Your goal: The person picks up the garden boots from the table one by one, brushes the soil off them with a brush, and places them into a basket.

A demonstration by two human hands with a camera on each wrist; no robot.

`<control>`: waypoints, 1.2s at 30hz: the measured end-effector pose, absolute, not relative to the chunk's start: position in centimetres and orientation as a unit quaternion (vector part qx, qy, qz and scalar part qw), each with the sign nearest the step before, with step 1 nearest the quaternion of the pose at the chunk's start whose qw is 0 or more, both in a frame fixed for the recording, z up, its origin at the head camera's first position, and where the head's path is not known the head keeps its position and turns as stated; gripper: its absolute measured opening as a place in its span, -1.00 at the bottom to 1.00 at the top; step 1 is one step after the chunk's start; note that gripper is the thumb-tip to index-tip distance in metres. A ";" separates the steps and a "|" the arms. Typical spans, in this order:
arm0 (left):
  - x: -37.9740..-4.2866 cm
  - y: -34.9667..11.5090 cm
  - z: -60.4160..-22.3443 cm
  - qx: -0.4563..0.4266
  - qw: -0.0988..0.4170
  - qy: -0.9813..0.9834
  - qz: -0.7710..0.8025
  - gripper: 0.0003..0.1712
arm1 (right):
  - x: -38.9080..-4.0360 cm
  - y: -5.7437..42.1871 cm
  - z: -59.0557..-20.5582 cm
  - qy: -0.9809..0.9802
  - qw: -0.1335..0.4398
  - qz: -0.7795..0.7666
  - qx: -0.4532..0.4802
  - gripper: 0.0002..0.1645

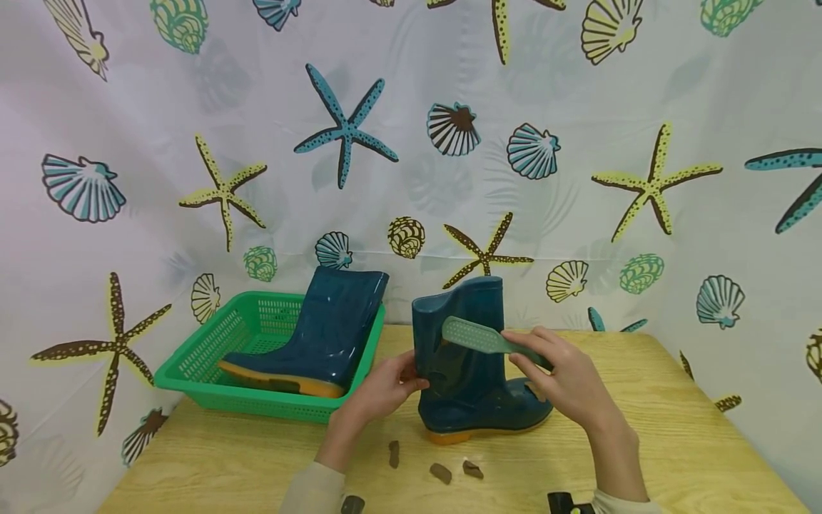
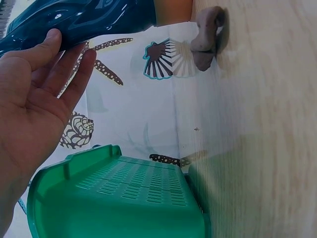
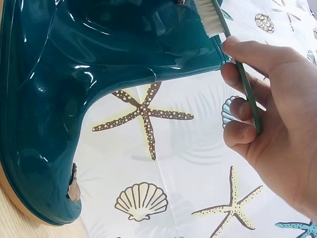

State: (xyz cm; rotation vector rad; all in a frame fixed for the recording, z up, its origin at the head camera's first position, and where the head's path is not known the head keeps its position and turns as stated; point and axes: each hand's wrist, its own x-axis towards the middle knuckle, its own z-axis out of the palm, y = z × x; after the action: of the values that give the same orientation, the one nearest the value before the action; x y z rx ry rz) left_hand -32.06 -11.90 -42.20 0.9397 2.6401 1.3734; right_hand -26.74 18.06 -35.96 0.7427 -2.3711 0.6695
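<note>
A dark blue rubber boot point(image 1: 472, 400) stands upright on the table, its toe pointing right. My left hand point(image 1: 385, 385) grips the back of its shaft, thumb on the near side; the left wrist view shows the thumb point(image 2: 42, 49) against the glossy rubber. In my right hand point(image 1: 561, 371) is a green scrubbing brush point(image 1: 475, 335), pinched by its handle. Its white bristles point(image 3: 209, 17) face the boot shaft in the right wrist view; whether they touch is hard to tell. A brown clump point(image 3: 74, 183) sticks to the toe of the boot.
Left of the standing boot, a green plastic basket point(image 1: 257, 407) holds a second blue boot point(image 1: 334, 328), leaning on its rim. Several brown clumps point(image 1: 441, 472) lie on the wooden table point(image 1: 693, 442) near the front. A patterned curtain point(image 1: 411, 193) encloses the back and sides.
</note>
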 end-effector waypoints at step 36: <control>-32.2 -11.8 -42.2 0.295 0.014 0.853 0.431 -0.64 | -26.5 18.0 -35.8 -0.887 0.254 0.263 0.283 -0.59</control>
State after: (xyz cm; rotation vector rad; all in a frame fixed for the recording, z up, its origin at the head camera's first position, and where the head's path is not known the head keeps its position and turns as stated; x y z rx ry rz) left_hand -32.21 -11.82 -42.17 0.9177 2.6555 1.3434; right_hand -26.54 18.01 -35.79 0.7702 -2.4092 0.7145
